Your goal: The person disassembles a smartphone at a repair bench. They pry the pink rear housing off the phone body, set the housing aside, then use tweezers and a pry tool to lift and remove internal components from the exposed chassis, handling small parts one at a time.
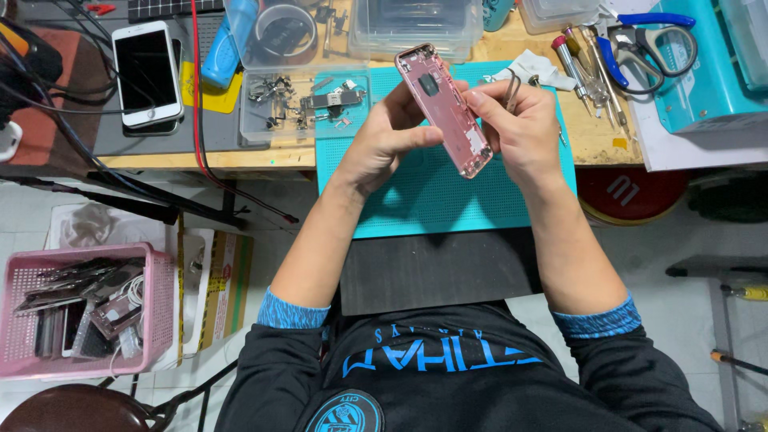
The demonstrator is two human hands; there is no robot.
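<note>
- Starting nearest the camera, a person in a black shirt with blue cuffs sits at the worktop, both forearms reaching forward over a dark panel and a teal mat.
- Down on the floor at the left stands a pink basket filled with flat phone parts, with a cardboard box just beside it.
- The left hand grips a pink phone housing by its edge, fingers closed around the far side and thumb pressed along the near side.
- The housing is held in the air above the mat, tilted, its open inner side facing the camera, with a dark part near its upper end.
- The right hand touches the housing's right edge, fingers pinched narrow on metal tweezers that rise above the knuckles.
- Just beyond the hands lie a white cloth and a clear tray of small metal parts.
- Farther left, a white phone lies face up on a grey pad, with red and black cables running across it.
- At the far right, blue-handled scissors and several screwdrivers rest near a teal machine.
- Clear plastic boxes line the back edge.
</note>
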